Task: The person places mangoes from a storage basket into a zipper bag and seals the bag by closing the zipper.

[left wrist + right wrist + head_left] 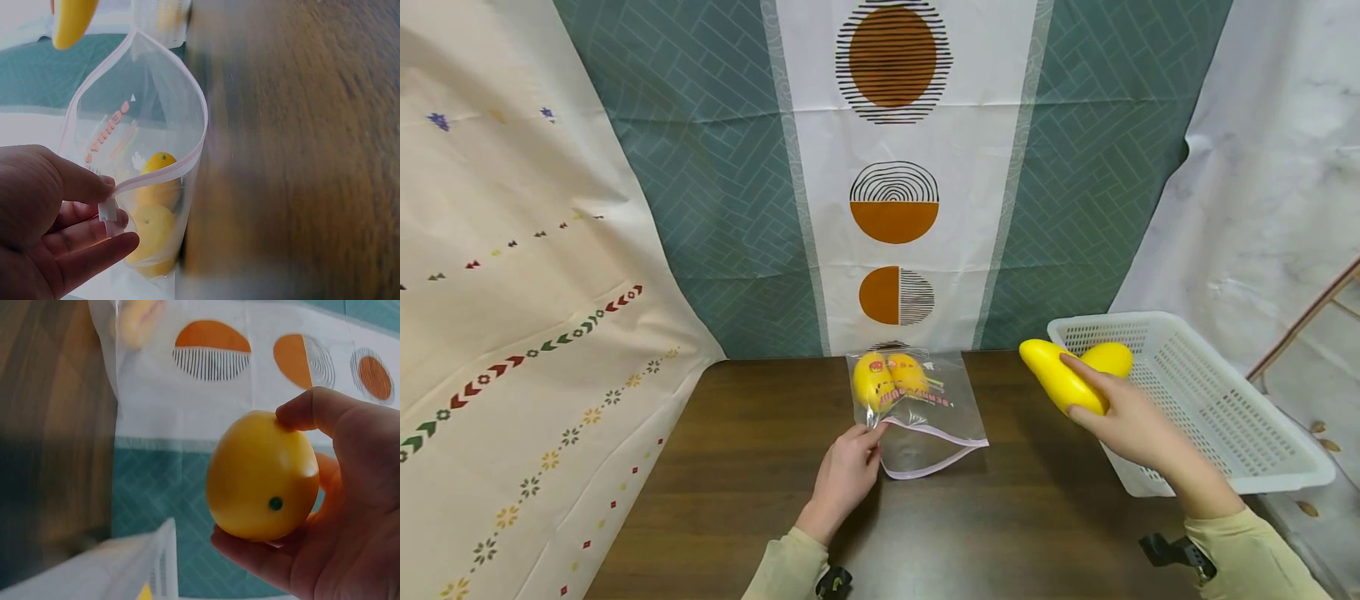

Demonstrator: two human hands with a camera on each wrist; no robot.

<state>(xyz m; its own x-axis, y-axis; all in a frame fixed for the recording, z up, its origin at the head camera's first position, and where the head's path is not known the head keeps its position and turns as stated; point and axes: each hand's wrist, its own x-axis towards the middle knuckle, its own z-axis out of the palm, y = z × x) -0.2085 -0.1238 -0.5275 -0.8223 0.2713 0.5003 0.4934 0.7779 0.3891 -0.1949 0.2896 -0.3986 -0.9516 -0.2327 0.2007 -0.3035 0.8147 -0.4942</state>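
With thumb and fingers, my left hand (846, 467) pinches one corner of a clear zip bag (951, 408) at its pink-edged mouth. The mouth gapes toward me. A white slider tab (108, 210) shows at the fingertips in the left wrist view. Two round yellow fruits (150, 231) lie in the far end of the bag. My right hand (1131, 417) grips a smooth yellow mango (1058, 375) with a green stem dot, held up in front of the basket's left rim. Another yellow fruit (1108, 358) sits in the white basket (1285, 433), partly hidden behind the right hand.
The basket stands at the right of the brown wooden table (737, 483). A patterned cloth (895, 133) hangs behind the table, and a cream cloth (550, 333) covers the left side. Dark bands are worn at both wrists.
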